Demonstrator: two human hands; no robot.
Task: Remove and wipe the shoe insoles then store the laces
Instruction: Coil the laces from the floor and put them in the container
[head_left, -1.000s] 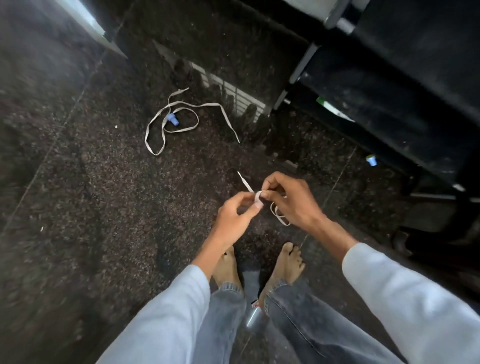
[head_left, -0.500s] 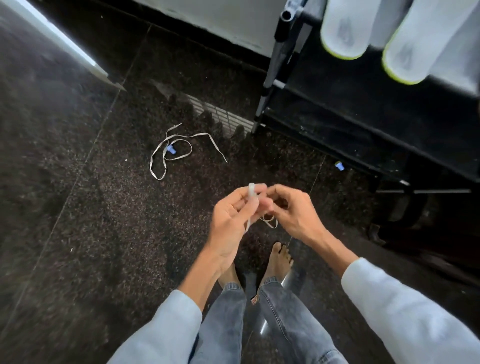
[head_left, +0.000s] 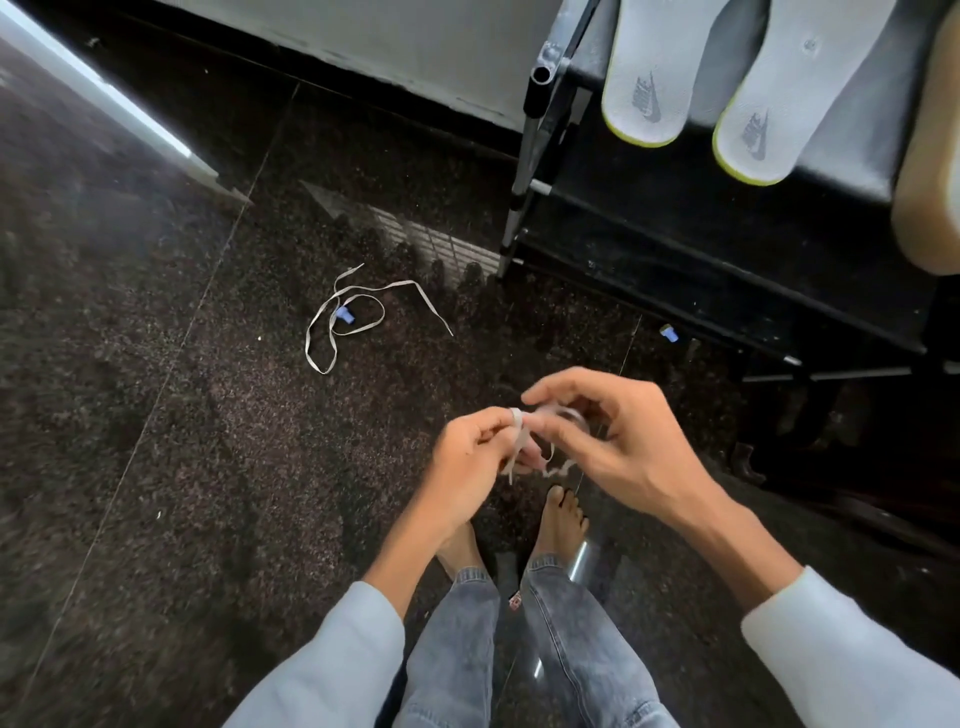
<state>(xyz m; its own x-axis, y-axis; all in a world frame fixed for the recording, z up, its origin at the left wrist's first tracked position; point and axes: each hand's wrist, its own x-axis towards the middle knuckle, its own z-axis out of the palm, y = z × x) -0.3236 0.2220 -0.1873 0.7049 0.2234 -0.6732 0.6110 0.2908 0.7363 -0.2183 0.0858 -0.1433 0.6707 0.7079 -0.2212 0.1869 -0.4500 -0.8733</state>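
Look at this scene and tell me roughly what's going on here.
A barefoot person stands on a dark floor, bundling a pale shoelace. The left hand pinches it while the right hand holds a loop of it. A second lace lies loose on the floor further out, uncollected. Two grey insoles already rest on the black rack at upper right.

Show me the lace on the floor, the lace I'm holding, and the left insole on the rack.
floor lace (head_left: 337, 297): head view, where its strands cross.
held lace (head_left: 516, 436): head view, on the strand hanging down.
left insole (head_left: 649, 67): head view, middle of its grey face.
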